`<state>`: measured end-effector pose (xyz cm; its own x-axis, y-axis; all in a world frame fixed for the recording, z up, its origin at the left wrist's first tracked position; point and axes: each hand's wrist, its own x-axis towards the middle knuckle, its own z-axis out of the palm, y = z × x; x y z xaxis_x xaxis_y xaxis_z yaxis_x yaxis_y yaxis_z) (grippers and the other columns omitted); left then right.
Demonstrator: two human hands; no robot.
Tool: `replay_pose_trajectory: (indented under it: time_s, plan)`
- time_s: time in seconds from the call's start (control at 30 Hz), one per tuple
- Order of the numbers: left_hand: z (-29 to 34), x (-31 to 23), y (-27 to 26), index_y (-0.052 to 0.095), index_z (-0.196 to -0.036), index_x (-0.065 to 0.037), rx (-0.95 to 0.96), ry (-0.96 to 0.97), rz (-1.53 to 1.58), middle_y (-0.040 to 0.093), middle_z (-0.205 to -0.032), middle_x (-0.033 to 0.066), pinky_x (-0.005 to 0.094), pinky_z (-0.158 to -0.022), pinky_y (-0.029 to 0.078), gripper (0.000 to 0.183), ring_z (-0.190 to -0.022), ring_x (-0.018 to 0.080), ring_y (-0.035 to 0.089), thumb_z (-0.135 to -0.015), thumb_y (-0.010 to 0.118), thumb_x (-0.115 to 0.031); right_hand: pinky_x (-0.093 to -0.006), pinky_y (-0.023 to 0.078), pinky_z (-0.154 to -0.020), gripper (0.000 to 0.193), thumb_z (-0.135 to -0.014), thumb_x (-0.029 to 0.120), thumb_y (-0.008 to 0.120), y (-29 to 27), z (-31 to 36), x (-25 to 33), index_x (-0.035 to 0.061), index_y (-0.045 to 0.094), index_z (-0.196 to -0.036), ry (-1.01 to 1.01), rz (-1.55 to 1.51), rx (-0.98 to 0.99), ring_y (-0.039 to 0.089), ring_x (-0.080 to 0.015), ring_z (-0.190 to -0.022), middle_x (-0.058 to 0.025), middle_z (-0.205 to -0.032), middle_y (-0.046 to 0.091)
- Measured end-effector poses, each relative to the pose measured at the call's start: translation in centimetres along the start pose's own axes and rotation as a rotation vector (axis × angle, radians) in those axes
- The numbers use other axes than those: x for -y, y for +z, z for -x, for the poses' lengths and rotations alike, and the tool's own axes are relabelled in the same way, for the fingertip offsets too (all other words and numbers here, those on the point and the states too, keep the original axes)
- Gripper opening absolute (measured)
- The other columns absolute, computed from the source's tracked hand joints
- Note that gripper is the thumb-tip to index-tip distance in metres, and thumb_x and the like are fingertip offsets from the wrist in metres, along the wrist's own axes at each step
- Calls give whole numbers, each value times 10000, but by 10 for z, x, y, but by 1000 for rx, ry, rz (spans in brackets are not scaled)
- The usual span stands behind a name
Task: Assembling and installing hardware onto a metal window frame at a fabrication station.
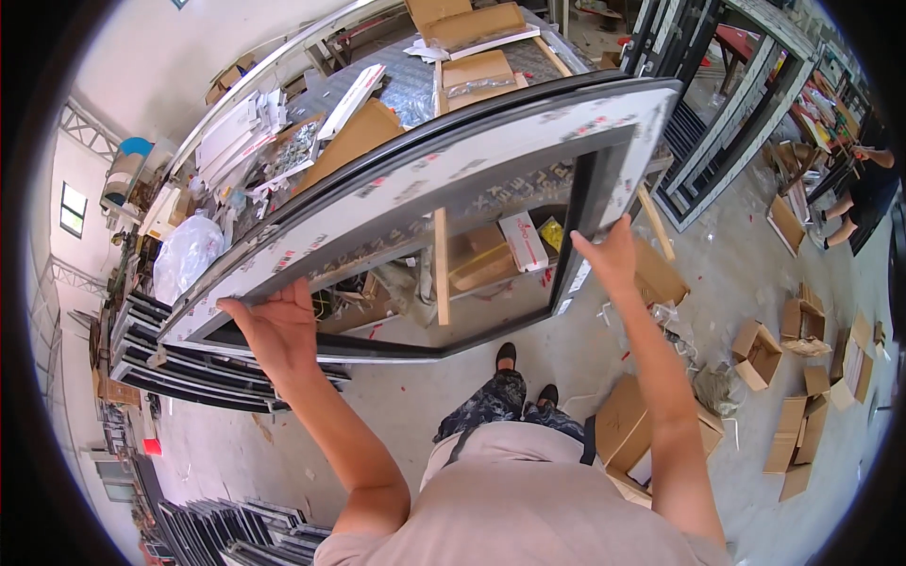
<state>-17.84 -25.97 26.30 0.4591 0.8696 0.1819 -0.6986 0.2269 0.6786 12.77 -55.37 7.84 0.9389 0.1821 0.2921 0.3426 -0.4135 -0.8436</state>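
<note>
A large dark window frame (491, 151), faced with printed white protective film, is held up tilted in front of me. My left hand (276, 330) grips its lower left part, thumb on the film and fingers curled over the inner edge. On the right side member my right hand (609, 255) is closed, its thumb on the near side and the other fingers partly hidden behind. Through the frame's opening shows a wooden strip (442, 269). Behind it, a white box (523, 241) and brown cardboard lie on a lower shelf of the bench.
A workbench (316, 85) behind the frame carries cardboard, white strips and plastic wrap. More frames lean at the left (203, 363) and upper right (746, 123). Opened cartons (757, 355) litter the floor on the right. Another person (873, 179) stands at the far right.
</note>
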Motion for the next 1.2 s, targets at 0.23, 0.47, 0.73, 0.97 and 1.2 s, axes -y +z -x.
replay_pose_trajectory:
  time_s: [0.23, 0.47, 0.73, 0.97, 1.2]
  plan:
    - [-98, 24, 5, 328, -1493, -54, 28, -119, -24, 437, -1478, 156, 482, -1169, 378, 890, -1378, 319, 429, -866, 605, -622, -463, 492, -889, 726, -680, 386, 842, 49, -67, 18, -28, 478, -1152, 97, 85, 17, 614, -423, -1062, -242, -1102, 634]
    - [-195, 68, 7, 325, -1472, -27, 25, -163, -28, 449, -1445, 191, 486, -1151, 408, 900, -1355, 355, 449, -875, 581, -650, -472, 500, -879, 712, -690, 409, 833, 100, -121, 13, -15, 471, -1134, 153, 198, 56, 621, -419, -1065, -241, -1114, 641]
    - [-233, 115, 19, 334, -1468, -51, 18, -199, -52, 460, -1430, 197, 501, -1135, 420, 889, -1329, 361, 475, -886, 548, -688, -475, 494, -881, 722, -689, 442, 820, 101, -140, -1, -14, 460, -1118, 295, 201, 76, 638, -433, -1034, -246, -1080, 665]
    - [-241, 107, 6, 405, -1466, -112, -49, 0, -34, 520, -1445, 115, 506, -1122, 410, 788, -1291, 313, 539, -930, 469, -687, -451, 475, -926, 763, -736, 477, 809, 121, -136, 11, 9, 445, -1217, 275, 199, 150, 628, -392, -1084, -223, -1147, 637]
    - [-222, 117, 30, 419, -1412, -46, -78, -105, -132, 550, -1367, 149, 472, -956, 486, 785, -1216, 286, 570, -980, 362, -698, -427, 448, -962, 731, -765, 353, 811, 106, -136, -12, -31, 452, -1273, 172, 153, 58, 602, -393, -1123, -228, -1198, 627]
